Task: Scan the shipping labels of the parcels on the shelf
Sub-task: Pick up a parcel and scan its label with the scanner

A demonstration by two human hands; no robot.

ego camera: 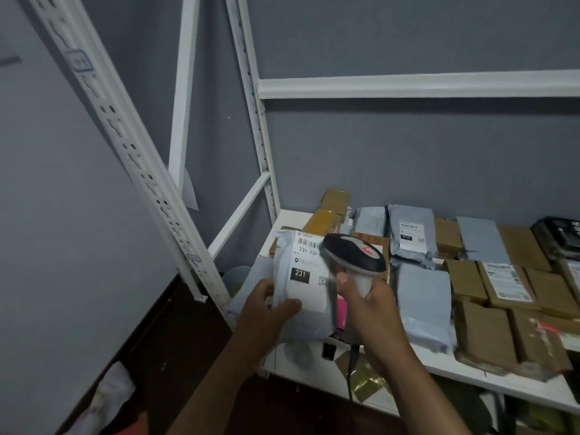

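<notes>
- Dim, flat indoor light with a cool grey-blue cast; no light source in view.
- Soft shadow darkens the floor (175, 356) below the hands (314, 312).
- Parcels (489, 312) right of the hands smear with motion blur.
- Wide-angle distortion bends the shelf uprights (131, 146) left of the hands.
- The whole picture is soft, with little fine detail.
</notes>
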